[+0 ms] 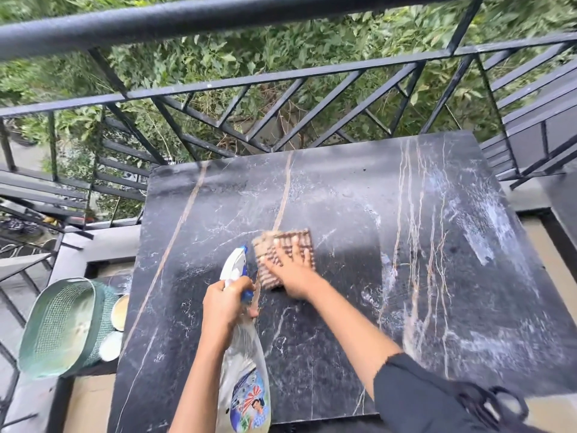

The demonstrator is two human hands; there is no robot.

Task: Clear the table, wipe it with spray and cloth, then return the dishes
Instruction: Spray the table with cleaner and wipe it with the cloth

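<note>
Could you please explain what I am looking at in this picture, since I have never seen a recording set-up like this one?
There is no machine here: these are a person's two bare hands. The single picture comes from a camera worn on the person's head, looking forward and down, so the arms reach in from the bottom edge.

The dark, marble-patterned table is being cleaned. The left hand grips a spray bottle by its neck, nozzle pointing away. The right hand presses a brown patterned cloth flat on the table with spread fingers. White smears show on the right side of the tabletop.

Off the table, lower left, sits a green basket with pale dishes beside it. Beyond the table are a black railing and green leaves.
</note>
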